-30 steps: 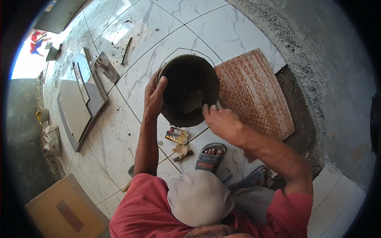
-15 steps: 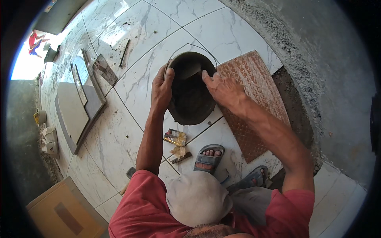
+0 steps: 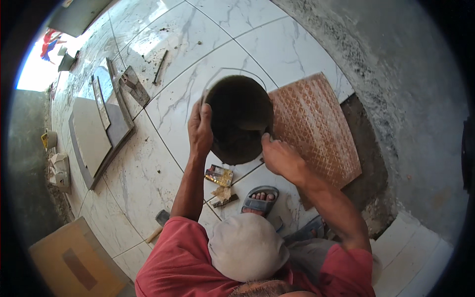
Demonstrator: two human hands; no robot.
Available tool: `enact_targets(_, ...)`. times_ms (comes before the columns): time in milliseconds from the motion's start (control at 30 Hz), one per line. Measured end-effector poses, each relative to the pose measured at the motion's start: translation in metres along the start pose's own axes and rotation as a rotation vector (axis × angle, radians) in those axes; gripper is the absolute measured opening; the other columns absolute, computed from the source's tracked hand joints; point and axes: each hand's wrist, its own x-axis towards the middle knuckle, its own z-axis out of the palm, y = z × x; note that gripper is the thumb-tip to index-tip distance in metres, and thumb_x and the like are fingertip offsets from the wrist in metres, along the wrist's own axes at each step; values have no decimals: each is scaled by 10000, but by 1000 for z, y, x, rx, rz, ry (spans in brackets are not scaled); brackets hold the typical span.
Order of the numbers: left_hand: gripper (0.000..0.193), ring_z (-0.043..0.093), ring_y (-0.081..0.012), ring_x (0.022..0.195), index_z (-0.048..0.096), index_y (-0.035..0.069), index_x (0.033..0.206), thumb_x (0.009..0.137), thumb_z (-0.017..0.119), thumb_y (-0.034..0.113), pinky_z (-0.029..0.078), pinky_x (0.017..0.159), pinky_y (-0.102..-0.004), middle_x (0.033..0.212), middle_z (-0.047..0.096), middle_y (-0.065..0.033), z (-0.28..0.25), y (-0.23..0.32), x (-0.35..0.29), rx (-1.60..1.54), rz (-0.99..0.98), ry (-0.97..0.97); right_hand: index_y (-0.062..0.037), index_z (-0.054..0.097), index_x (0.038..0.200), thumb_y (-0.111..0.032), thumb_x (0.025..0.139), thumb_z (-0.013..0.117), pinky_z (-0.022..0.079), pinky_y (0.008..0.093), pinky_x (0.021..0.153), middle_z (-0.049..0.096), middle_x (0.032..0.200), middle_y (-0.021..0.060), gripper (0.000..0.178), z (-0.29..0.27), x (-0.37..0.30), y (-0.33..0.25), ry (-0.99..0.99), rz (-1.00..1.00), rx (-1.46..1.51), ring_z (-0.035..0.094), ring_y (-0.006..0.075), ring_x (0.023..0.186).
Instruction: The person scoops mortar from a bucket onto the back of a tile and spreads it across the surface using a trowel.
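Right hand has shifted from the bucket's far right lip to its near right since the last frame. Printed packet, gold and dark, lies on veined white floor tiles, just nearer me than the bucket. Round bucket between my hands, mouth toward me, wire handle arched past the far lip; left hand clamped on its left rim. Too dim inside to tell contents, or whether my curled right fingers grip a tool. Brown patterned panel at right; trowel, cut slabs and cardboard box at left.
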Motion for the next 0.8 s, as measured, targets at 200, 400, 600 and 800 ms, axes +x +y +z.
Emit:
enact_targets(200,406,496,-133,1106,509,3,1285,990,479,281,368,977,-281,1184,578,-68,-2,5,11,115,24,-75,57,411,1278,-167,903,438,528,518,706,640,878,290,439,-47,26,1,193,-72,103,643,452,793)
enact_targets(400,412,491,-106,965,527,12,1259,987,486,318,396,873,-263,1041,572,-17,-31,4,14,108,44,-13,59,403,1286,-128,877,438,550,492,667,635,848,268,450,-4,-6,4,44,-124,-168,660,415,753)
enact_targets(600,435,506,-135,1051,509,11,1282,965,522,309,380,960,-279,1102,597,-53,-20,7,6,38,10,-52,-10,373,1334,-202,938,406,492,541,814,594,1031,307,441,-38,10,-3,-76,-31,-70,605,471,948)
enact_targets(800,480,546,-192,1068,480,9,1307,886,621,190,412,971,-321,1200,571,-87,-16,10,7,-23,-70,-38,-1,363,1324,-189,911,461,506,539,776,627,947,287,464,3,10,7,55,30,-126,622,486,862)
